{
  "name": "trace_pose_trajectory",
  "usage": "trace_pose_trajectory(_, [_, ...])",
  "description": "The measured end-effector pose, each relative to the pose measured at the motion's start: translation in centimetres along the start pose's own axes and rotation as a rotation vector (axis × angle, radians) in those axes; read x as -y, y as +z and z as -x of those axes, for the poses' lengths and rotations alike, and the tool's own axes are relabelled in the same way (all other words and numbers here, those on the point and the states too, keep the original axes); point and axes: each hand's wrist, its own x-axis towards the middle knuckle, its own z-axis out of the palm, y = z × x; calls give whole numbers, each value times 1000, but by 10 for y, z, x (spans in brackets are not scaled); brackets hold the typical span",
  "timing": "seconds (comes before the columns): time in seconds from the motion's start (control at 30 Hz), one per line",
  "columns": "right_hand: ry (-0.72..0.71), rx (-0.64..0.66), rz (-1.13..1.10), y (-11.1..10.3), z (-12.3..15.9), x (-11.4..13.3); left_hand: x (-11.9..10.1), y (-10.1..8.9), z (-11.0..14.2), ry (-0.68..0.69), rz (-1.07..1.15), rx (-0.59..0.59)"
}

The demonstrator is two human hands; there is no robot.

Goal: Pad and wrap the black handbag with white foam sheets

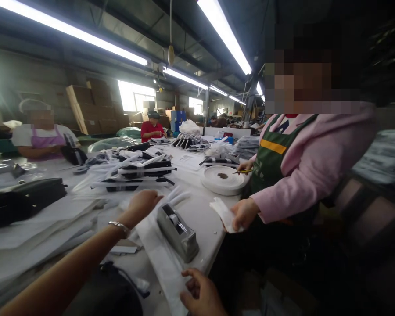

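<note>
My left hand (145,202), with a bracelet on its wrist, reaches over the table beside the far end of a grey tape dispenser (177,232). Its fingers look drawn together, and what they hold, if anything, is hidden. White strips (177,196) lie just beyond the fingertips. Low in the view, my right hand (202,292) is near the table edge with thumb and forefinger apart and the other fingers curled. Nothing shows between them. A long white plastic sleeve (163,259) runs under the dispenser and past my right hand.
A co-worker's hand (245,213) holds folded white material (224,213) at the table's right edge; their other hand holds a pencil (242,171) by a white roll (222,177). Black-and-white bundles (145,169) and a black case (26,199) lie across the table. Two people sit beyond.
</note>
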Motion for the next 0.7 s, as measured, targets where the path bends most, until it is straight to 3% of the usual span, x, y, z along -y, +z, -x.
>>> trace_pose_trajectory(0.17, [1, 15, 39, 2, -2, -13, -30, 96, 25, -1, 217, 430])
trace_pose_trajectory(0.23, [0, 28, 28, 3, -4, -16, -33, 123, 35, 3, 379, 531])
trace_pose_trajectory(0.3, [-17, 52, 14, 3, -6, -19, -35, 140, 41, 6, 524, 545])
trace_pose_trajectory(0.5, [-54, 58, 49, 2, -10, -32, -42, 160, 42, 30, 769, 312])
trace_pose_trajectory(0.7, [-125, 46, 18, -7, -3, -24, -37, 139, 69, 136, 942, 160])
